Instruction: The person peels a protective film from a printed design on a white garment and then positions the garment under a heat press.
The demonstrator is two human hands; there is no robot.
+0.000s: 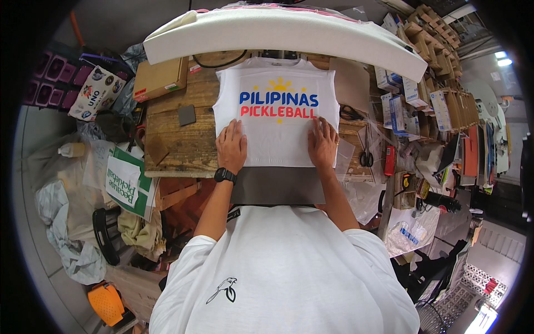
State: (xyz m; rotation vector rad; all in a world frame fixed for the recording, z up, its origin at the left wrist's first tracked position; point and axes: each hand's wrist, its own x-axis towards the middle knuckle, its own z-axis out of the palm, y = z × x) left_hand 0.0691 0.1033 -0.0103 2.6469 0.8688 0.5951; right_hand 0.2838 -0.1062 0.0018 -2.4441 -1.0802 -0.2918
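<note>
A white sleeveless shirt (275, 147) with blue and red lettering and a yellow sun print lies spread face up on a dark grey board (275, 186) that sticks out below its hem. My left hand (231, 146) rests open on the shirt's left part, fingers pointing away from me, a black watch at the wrist. My right hand (324, 146) lies open on the right part, fingers lightly bent, tips near the end of the red lettering.
A long white padded slab (283, 36) overhangs the wooden table's (189, 136) back. Cardboard box (158, 78) and small dark square (187, 115) stand left; black scissors (366, 156), red object (390, 160) and stacked boxes (411, 89) lie right. Printed green sheet (139, 201) hangs front left.
</note>
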